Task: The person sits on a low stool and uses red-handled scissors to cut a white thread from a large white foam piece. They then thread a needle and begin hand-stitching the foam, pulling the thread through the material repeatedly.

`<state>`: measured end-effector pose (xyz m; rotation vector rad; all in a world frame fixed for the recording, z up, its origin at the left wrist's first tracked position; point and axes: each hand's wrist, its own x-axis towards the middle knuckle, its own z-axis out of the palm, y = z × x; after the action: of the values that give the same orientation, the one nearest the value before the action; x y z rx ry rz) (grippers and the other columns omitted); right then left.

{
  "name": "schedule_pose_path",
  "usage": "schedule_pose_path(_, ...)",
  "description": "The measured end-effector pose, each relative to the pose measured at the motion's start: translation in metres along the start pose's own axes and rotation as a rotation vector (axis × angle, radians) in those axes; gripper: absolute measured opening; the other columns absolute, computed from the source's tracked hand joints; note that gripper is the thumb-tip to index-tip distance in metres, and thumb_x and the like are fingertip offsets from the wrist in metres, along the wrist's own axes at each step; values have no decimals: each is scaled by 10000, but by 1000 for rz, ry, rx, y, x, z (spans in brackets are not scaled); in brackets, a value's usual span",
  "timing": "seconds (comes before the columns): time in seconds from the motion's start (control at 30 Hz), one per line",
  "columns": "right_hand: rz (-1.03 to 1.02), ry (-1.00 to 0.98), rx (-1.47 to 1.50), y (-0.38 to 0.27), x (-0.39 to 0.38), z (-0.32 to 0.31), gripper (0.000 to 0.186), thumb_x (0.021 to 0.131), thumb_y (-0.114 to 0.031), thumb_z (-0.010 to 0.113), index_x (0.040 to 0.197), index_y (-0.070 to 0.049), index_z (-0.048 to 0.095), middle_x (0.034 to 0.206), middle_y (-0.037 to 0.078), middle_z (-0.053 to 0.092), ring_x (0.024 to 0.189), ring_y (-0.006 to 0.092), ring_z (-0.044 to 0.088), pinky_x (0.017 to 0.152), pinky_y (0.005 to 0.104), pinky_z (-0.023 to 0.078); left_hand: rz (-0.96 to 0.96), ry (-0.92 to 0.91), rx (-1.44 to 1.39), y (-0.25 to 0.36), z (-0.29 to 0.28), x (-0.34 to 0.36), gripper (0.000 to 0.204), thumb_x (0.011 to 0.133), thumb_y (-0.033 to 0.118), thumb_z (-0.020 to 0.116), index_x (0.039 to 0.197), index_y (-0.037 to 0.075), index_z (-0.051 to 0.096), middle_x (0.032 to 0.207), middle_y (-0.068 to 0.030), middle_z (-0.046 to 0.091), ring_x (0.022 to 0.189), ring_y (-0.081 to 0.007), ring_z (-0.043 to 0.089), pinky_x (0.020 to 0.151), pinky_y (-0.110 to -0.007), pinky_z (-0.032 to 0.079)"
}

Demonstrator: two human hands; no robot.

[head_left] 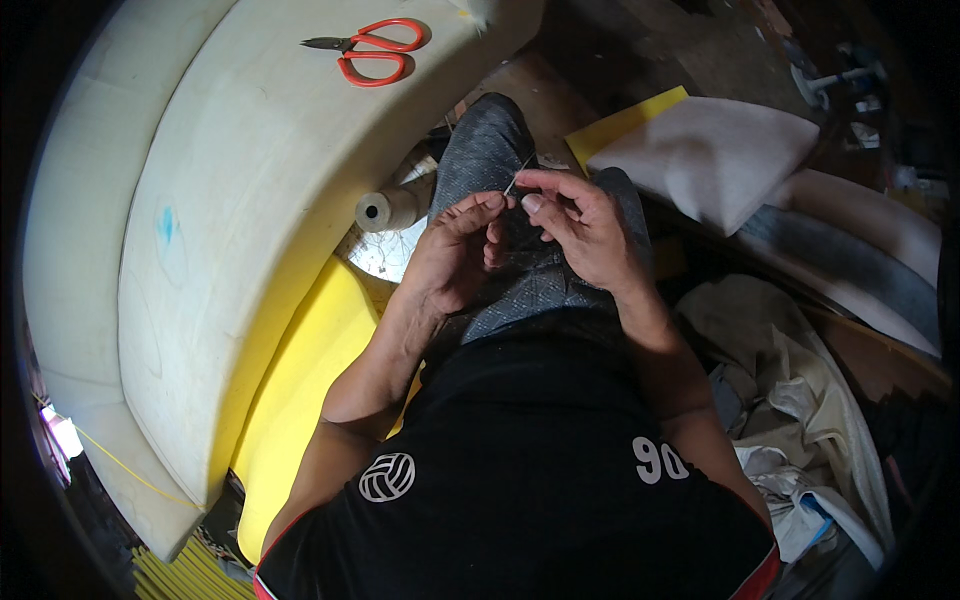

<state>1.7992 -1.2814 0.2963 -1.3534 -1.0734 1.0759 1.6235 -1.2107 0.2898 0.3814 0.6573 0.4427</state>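
Observation:
Above my lap, my left hand [458,245] pinches a thin pale strand [510,186] between thumb and forefinger. I cannot make out whether it is thread or a needle. My right hand [588,222] is close on the other side, fingers curled, its forefinger tip at the strand's upper end. A cone of light thread [388,210] lies beside my left knee. Further off to the left, red-handled scissors [370,53] rest with handles spread on a large pale foam cushion [230,150].
A yellow foam piece [310,370] lies left of my arm. Pale foam pieces [710,155] with a yellow sheet [625,128] are at the far right. Crumpled beige cloth [780,370] heaps beside my right elbow. A yellow cord [135,465] hangs across the cushion's near end.

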Motion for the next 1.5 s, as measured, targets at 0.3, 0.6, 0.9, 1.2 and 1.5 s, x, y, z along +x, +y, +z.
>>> schedule_pose_path(0.3, 55, -15, -217, -6, 0, -2, 138, 921, -141, 640, 973, -14, 627, 975, 110, 664, 781, 189, 650, 660, 327, 520, 148, 97, 200, -10, 0, -4, 104, 948, 155, 609, 997, 66, 631, 733, 34, 582, 590, -64, 497, 544, -212, 394)
schedule_pose_path(0.6, -416, 134, -669, 17, 3, 9, 147, 892, -61, 604, 1015, -36, 528, 945, 151, 585, 907, 342, 592, 778, 432, 478, 80, 31, 232, -7, -2, -2, 104, 962, 107, 561, 1014, 63, 639, 717, 55, 554, 583, -34, 467, 512, -192, 367)
schedule_pose_path(0.9, -385, 227, -491, 32, 9, 19, 125, 916, -89, 611, 1018, -30, 571, 948, 148, 612, 857, 314, 622, 729, 389, 496, 119, 102, 220, -13, -13, 4, 110, 960, 111, 559, 1018, 62, 640, 738, 56, 573, 585, -43, 482, 527, -199, 384)
schedule_pose_path(1.2, -6, 48, -245, 16, 0, -7, 226, 935, -205, 645, 1015, 3, 679, 771, 87, 673, 661, 136, 617, 606, 278, 485, 131, 141, 147, -14, -13, 3, 127, 949, 111, 579, 1039, 48, 644, 768, 51, 598, 610, -46, 510, 542, -203, 400)
schedule_pose_path(1.5, 167, -84, 201, 27, 2, 5, 250, 943, -210, 646, 1080, -4, 683, 777, 3, 658, 613, 43, 554, 541, 202, 465, 174, 126, 354, -19, -15, 4, 108, 957, 104, 591, 1015, 32, 646, 824, 21, 639, 646, -36, 524, 581, -195, 415)
